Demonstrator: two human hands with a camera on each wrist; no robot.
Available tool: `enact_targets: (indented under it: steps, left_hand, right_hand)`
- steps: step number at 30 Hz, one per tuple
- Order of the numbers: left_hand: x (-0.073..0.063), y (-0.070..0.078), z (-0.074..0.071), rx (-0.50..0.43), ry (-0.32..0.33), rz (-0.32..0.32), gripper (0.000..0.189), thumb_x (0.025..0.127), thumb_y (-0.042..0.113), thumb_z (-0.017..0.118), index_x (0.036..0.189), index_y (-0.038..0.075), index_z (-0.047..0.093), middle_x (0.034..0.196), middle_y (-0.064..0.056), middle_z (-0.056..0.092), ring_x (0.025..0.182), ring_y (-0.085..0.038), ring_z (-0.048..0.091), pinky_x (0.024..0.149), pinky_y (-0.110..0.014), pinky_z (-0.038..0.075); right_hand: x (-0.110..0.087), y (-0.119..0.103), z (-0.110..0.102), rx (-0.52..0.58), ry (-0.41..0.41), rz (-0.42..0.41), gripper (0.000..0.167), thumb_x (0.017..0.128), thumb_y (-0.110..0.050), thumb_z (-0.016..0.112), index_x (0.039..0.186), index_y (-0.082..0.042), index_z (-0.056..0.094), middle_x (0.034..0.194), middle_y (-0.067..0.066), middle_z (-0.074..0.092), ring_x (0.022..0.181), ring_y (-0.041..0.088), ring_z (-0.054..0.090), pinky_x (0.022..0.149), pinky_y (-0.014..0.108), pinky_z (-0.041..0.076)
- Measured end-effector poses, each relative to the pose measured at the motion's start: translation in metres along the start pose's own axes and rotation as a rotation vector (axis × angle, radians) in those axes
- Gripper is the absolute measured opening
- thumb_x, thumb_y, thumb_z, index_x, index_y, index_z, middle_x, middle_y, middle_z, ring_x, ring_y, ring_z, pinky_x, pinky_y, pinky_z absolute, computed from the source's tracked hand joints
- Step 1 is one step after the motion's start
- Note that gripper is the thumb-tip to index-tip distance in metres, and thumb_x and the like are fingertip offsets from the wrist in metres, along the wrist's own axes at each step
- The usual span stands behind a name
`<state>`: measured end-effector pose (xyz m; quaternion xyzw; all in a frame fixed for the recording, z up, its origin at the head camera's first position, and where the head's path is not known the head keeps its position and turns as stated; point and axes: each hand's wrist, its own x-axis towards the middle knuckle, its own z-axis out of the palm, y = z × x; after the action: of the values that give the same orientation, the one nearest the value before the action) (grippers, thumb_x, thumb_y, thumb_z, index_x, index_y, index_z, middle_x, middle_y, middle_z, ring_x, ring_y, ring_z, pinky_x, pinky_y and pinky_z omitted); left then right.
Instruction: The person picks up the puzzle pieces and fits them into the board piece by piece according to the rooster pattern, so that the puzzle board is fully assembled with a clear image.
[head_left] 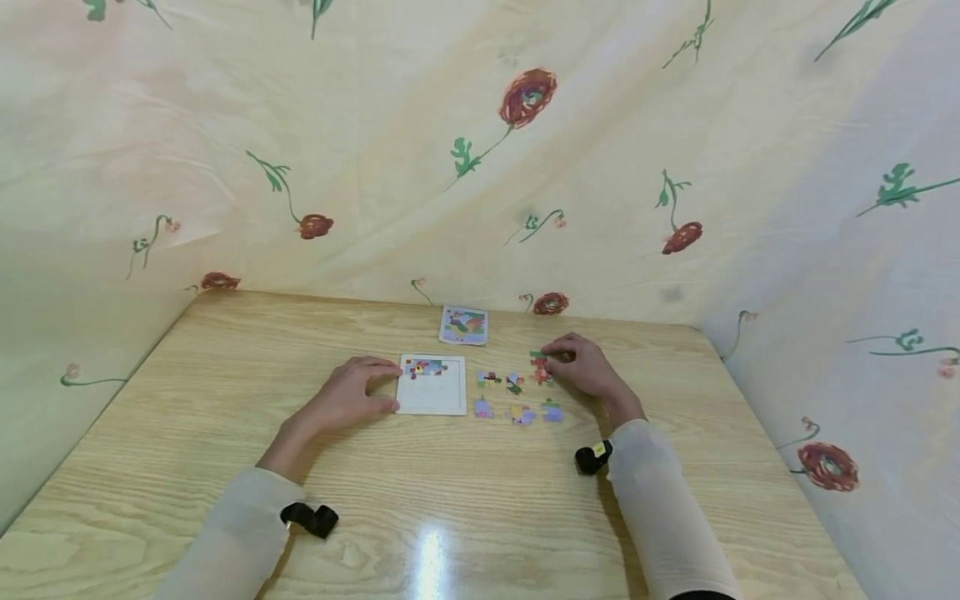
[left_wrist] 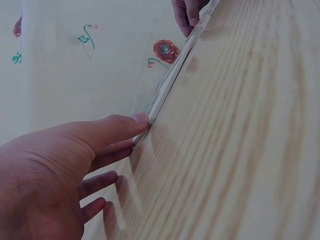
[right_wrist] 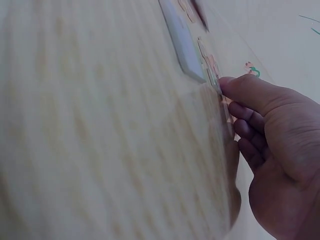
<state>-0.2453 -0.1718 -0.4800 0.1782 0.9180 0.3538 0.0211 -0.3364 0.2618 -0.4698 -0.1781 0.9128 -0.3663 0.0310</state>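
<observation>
A square white puzzle tray (head_left: 433, 397) lies on the table, with joined colourful puzzle pieces (head_left: 424, 367) along the upper left of its inside. At its left edge is my left hand (head_left: 352, 393), thumb and forefinger spread apart and touching the rim. The left wrist view shows the thumb against the tray's thin side (left_wrist: 167, 90), the other fingers loose. To the right of the tray, my right hand (head_left: 583, 367) pinches a red and green puzzle piece (head_left: 539, 368) between thumb and forefinger. Its remaining fingers curl inward in the right wrist view (right_wrist: 285, 130).
Several loose puzzle pieces (head_left: 520, 414) lie in two rough rows between the tray and my right hand. Behind the tray sits a small picture card (head_left: 463, 326). A flower-patterned cloth (head_left: 405, 167) hangs around the back and sides of the wood-grain table (head_left: 420, 475).
</observation>
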Motion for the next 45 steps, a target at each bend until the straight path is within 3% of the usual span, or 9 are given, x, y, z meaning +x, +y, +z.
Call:
enact_targets:
  steps: [7, 15, 28, 38, 45]
  left_hand:
    - [0.002, 0.0, 0.0, 0.005, 0.008, 0.007, 0.053, 0.091, 0.029, 0.077, 0.141, 0.016, 0.065, 0.151, -0.013, 0.056, 0.146, -0.043, 0.041, 0.118, -0.07, 0.03]
    - [0.003, 0.0, 0.002, 0.004, -0.001, -0.027, 0.055, 0.091, 0.033, 0.077, 0.142, 0.017, 0.064, 0.154, -0.013, 0.053, 0.148, -0.041, 0.038, 0.119, -0.07, 0.027]
    - [0.005, 0.001, 0.002, -0.008, 0.006, -0.044, 0.055, 0.091, 0.032, 0.077, 0.142, 0.018, 0.064, 0.154, -0.014, 0.052, 0.149, -0.042, 0.037, 0.119, -0.071, 0.026]
    - [0.007, 0.001, 0.003, -0.004, 0.011, -0.043, 0.055, 0.09, 0.032, 0.077, 0.142, 0.018, 0.065, 0.154, -0.013, 0.053, 0.149, -0.041, 0.038, 0.119, -0.071, 0.026]
    - [0.009, 0.001, 0.004, 0.005, 0.01, -0.038, 0.056, 0.09, 0.032, 0.077, 0.142, 0.018, 0.064, 0.153, -0.014, 0.053, 0.149, -0.042, 0.037, 0.119, -0.071, 0.025]
  right_hand:
    - [0.002, 0.0, 0.0, -0.025, 0.029, -0.011, 0.028, 0.1, -0.02, 0.069, 0.124, -0.007, 0.074, 0.126, 0.015, 0.061, 0.123, 0.037, 0.058, 0.107, 0.058, 0.048]
    - [0.003, 0.001, 0.004, -0.06, 0.054, 0.004, 0.029, 0.098, -0.023, 0.072, 0.122, -0.007, 0.075, 0.124, 0.014, 0.063, 0.117, 0.034, 0.06, 0.102, 0.054, 0.051]
    - [0.009, -0.024, 0.013, -0.009, 0.04, -0.019, 0.034, 0.097, -0.025, 0.073, 0.125, -0.005, 0.073, 0.127, 0.015, 0.061, 0.122, 0.038, 0.061, 0.098, 0.054, 0.056]
    - [0.021, -0.047, 0.036, 0.05, 0.006, -0.064, 0.031, 0.096, -0.022, 0.074, 0.123, -0.006, 0.074, 0.124, 0.013, 0.061, 0.119, 0.036, 0.064, 0.096, 0.049, 0.059]
    - [0.031, -0.064, 0.054, 0.016, -0.021, -0.13, 0.029, 0.096, -0.024, 0.074, 0.12, -0.008, 0.076, 0.125, 0.011, 0.063, 0.118, 0.032, 0.063, 0.096, 0.048, 0.058]
